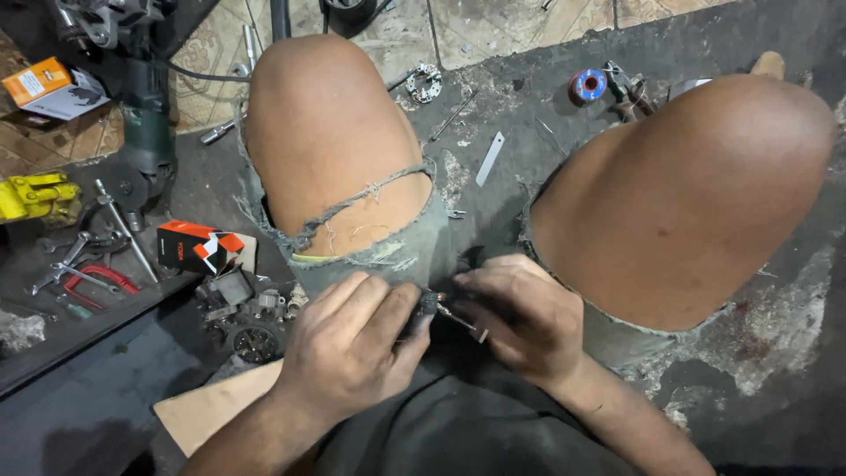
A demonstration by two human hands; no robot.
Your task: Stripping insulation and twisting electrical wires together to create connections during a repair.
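I sit on the floor with both knees up. My left hand (352, 339) is closed around a small dark cylindrical part (426, 306), most of it hidden in my fingers. My right hand (520, 313) grips a thin metal tool (463, 324) whose tip meets the end of that part. Both hands sit close together between my thighs, just below the frayed hem of my grey shorts (388, 256).
On the left lie an orange and black box (194, 247), loose metal parts (251, 308), wrenches and red-handled pliers (84, 278), a green power tool (145, 115), a yellow tool (35, 196). A cardboard piece (216, 405) lies near my left arm. A blue-red wire spool (587, 86) and metal strip (490, 159) lie beyond my knees.
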